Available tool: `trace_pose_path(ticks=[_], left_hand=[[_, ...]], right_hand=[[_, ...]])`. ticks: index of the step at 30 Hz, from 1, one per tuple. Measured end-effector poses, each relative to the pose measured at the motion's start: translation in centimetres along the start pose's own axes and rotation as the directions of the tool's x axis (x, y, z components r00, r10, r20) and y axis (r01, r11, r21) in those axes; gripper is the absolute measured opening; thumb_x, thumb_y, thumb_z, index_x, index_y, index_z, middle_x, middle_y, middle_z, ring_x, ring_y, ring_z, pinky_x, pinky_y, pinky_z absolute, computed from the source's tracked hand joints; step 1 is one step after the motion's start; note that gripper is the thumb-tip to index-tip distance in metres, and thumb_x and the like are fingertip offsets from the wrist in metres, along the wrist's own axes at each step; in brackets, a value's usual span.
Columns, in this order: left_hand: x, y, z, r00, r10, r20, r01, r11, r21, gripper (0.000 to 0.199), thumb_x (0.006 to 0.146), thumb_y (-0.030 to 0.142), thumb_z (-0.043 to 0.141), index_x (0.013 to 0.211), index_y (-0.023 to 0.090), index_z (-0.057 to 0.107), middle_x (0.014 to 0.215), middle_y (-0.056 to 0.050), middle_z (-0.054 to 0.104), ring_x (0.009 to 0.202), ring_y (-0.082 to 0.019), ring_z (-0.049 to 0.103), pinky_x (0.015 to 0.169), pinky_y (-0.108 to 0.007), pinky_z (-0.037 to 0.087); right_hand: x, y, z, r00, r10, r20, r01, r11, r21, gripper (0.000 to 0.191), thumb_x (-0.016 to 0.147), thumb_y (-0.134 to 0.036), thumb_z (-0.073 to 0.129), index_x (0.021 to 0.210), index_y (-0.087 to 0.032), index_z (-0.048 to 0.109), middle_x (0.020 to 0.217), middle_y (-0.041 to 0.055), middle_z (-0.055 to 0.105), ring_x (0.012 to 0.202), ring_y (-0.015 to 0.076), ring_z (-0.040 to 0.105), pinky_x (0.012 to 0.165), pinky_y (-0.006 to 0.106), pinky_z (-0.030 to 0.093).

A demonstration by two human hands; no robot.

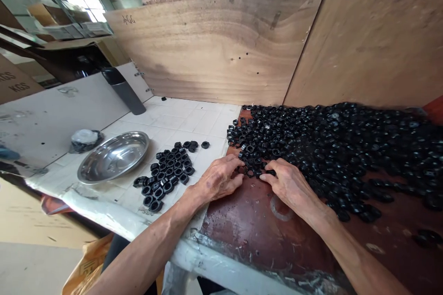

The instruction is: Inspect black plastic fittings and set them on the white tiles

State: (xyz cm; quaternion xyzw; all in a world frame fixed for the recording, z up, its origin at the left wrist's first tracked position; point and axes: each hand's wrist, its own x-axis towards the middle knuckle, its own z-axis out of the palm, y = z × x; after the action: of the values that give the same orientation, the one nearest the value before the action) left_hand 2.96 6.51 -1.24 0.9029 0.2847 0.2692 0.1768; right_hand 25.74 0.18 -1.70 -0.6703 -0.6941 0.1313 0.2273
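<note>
On the bench below a plywood board pencilled "AVG", I saw my left hand and right hand, fingers loosely curled, touching the black ring heap's near edge; "KGS" cartons sat left.

Plywood boards stand behind the white tiled bench; daylight enters through a window at upper left.

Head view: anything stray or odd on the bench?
One small black ring-shaped part lies alone on the white tiled tabletop by the plywood back wall, apart from the big pile. Nothing else stands out.
</note>
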Motion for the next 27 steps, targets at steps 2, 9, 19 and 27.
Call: trace_pose_path(ticks=[2, 9, 19, 27], left_hand=[[0.1, 0.6, -0.8, 0.998, -0.016, -0.068, 0.011, 0.997, -0.073, 0.028, 0.086, 0.016, 0.060, 0.113, 0.020, 0.065, 0.099, -0.007, 0.069, 0.078, -0.017, 0.065, 0.074, -0.030, 0.055], [1.9, 2.6, -4.1, 0.930, -0.366, -0.041, 0.288, 0.792, -0.538, 0.025, 0.083, 0.028, 0.071, 0.104, 0.015, 0.072, 0.093, -0.007, 0.074, 0.075, -0.015, 0.067, 0.071, -0.028, 0.054], [3.1, 2.7, -1.0, 0.841, -0.541, -0.014, 0.258, 0.424, -0.868, 0.028, 0.081, 0.030, 0.073, 0.105, 0.016, 0.070, 0.078, -0.003, 0.071, 0.069, -0.015, 0.067, 0.072, -0.030, 0.056], [3.3, 2.7, -2.4, 0.883, -0.460, -0.089, 0.248, 0.619, -0.745, 0.026, 0.081, 0.029, 0.075, 0.105, 0.017, 0.073, 0.086, -0.005, 0.073, 0.074, -0.015, 0.067, 0.073, -0.029, 0.057]], right_hand=[[0.1, -0.4, -0.5, 1.000, 0.024, -0.018, -0.022, 0.995, 0.096, 0.009, 0.087, -0.026, 0.065, 0.090, -0.018, 0.070, 0.099, 0.0097, 0.072, 0.090, 0.0249, 0.068, 0.080, 0.034, 0.049], [-0.3, -3.2, -2.2, 0.975, 0.194, 0.110, -0.220, 0.752, 0.621, 0.030, 0.080, -0.047, 0.075, 0.091, -0.021, 0.065, 0.074, -0.0008, 0.070, 0.059, 0.0161, 0.067, 0.056, 0.025, 0.048], [-0.7, -4.6, -3.1, 0.975, 0.183, 0.129, -0.206, 0.506, 0.838, 0.043, 0.077, -0.038, 0.076, 0.113, -0.016, 0.071, 0.081, 0.0039, 0.076, 0.079, 0.0214, 0.076, 0.082, 0.034, 0.059], [-0.5, -4.4, -2.4, 0.973, 0.224, 0.050, -0.170, 0.560, 0.811, 0.036, 0.075, -0.036, 0.079, 0.105, -0.017, 0.071, 0.085, 0.0042, 0.074, 0.081, 0.0198, 0.071, 0.077, 0.030, 0.058]])
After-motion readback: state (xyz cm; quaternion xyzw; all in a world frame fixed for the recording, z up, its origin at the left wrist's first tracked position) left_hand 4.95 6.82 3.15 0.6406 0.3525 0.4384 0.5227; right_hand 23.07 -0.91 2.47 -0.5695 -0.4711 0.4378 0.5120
